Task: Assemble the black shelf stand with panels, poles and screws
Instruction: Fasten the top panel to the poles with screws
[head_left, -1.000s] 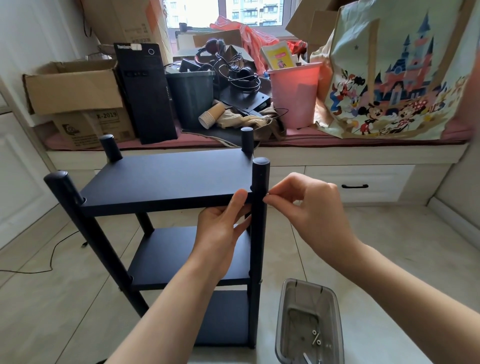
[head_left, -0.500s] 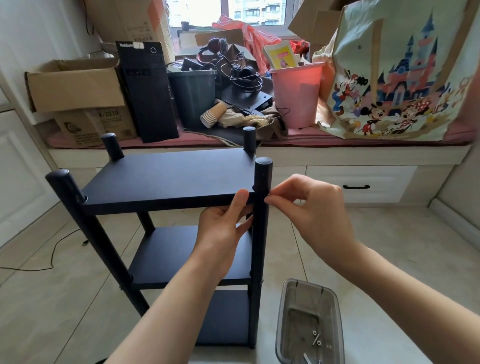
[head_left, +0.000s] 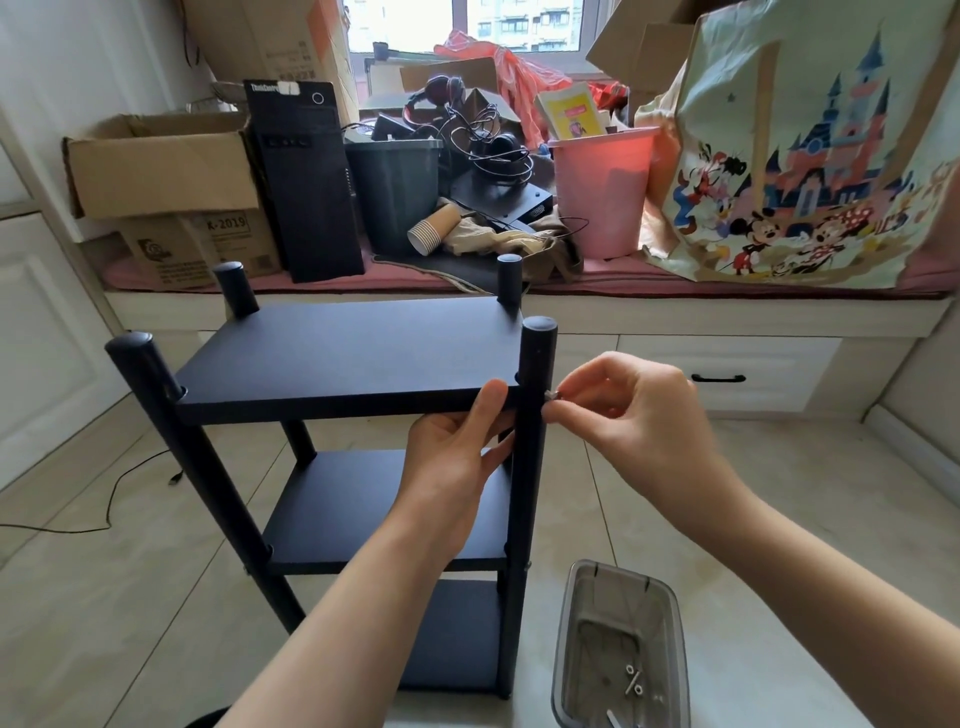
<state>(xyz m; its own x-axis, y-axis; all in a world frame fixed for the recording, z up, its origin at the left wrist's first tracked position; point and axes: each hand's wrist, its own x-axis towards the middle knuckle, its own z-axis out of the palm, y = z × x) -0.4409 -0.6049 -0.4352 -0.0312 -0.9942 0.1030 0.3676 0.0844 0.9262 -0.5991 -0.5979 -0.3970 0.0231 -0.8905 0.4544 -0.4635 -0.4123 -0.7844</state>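
Observation:
The black shelf stand (head_left: 332, 358) stands upright on the tiled floor, with three panels between black poles. My left hand (head_left: 457, 462) grips the front edge of the top panel, thumb on top, just left of the front right pole (head_left: 535, 415). My right hand (head_left: 623, 415) pinches a small silver screw (head_left: 553, 396) against the right side of that pole, level with the top panel.
A clear plastic box (head_left: 621, 649) holding a few loose screws sits on the floor at the lower right. Behind the stand runs a window bench (head_left: 727, 317) piled with cardboard boxes, a black computer tower (head_left: 306, 182), a pink bin (head_left: 602, 192) and a printed bag. A cable (head_left: 104, 499) trails on the floor at left.
My right hand has shifted slightly at the pole, and the screw now shows between its fingertips. My left hand keeps its hold on the top panel.

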